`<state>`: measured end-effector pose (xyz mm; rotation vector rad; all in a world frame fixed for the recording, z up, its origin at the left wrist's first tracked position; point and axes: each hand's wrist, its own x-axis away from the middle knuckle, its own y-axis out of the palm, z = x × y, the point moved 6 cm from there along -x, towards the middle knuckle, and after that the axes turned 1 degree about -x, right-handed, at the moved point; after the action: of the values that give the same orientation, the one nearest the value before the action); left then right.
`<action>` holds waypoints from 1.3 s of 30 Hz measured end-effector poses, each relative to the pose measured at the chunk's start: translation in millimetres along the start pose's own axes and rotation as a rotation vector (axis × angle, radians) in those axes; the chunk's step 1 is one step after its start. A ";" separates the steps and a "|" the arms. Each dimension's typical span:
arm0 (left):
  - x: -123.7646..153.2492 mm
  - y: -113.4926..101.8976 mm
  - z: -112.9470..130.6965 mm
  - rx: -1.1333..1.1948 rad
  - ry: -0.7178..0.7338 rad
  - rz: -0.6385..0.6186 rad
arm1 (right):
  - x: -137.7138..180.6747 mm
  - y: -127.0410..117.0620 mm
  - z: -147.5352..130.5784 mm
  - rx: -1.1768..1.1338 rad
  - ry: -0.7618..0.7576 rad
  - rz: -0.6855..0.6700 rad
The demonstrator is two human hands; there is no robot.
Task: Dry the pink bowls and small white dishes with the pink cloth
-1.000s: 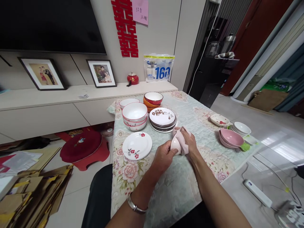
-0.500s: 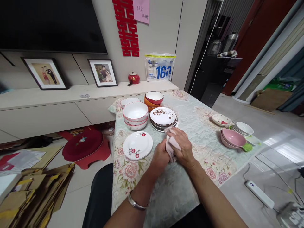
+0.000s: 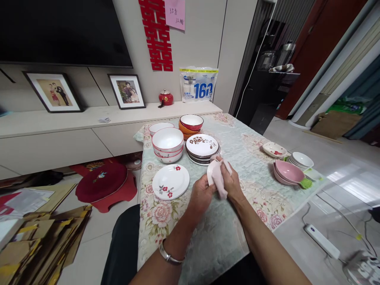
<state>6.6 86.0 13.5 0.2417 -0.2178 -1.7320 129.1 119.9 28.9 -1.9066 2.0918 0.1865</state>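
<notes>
My left hand (image 3: 201, 194) grips the edge of a small white dish (image 3: 210, 171), tilted up above the table; whether it is a bowl or a saucer I cannot tell. With my right hand (image 3: 233, 185) I hold a pale pink cloth (image 3: 219, 181) pressed against the dish, hiding much of it. Just beyond the hands is a stack of plates (image 3: 202, 145) with a brown flower pattern. Left of them lie white plates (image 3: 171, 182) with red flowers, and behind these a stack of white bowls (image 3: 168, 145) with red rims.
Orange and red bowls (image 3: 191, 123) stand at the table's back. On the right are pink bowls (image 3: 287, 171), small white bowls (image 3: 302, 159) and an oval dish (image 3: 274, 149). A flowered tablecloth (image 3: 162, 213) covers the table. A red stool (image 3: 102, 180) stands on the floor at left.
My hands have parted slightly and turned, bringing the white dish into sight beside the cloth. My right hand has opened out from its bunched grip. The view has shifted a little.
</notes>
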 end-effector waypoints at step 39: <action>2.8 -1.5 4.3 0.092 -0.010 0.016 | -2.8 2.2 21.3 -0.529 0.414 -0.013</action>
<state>3.6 83.5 17.1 0.2982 -0.3064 -1.7097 129.9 129.1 9.4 -2.4316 2.4793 0.4079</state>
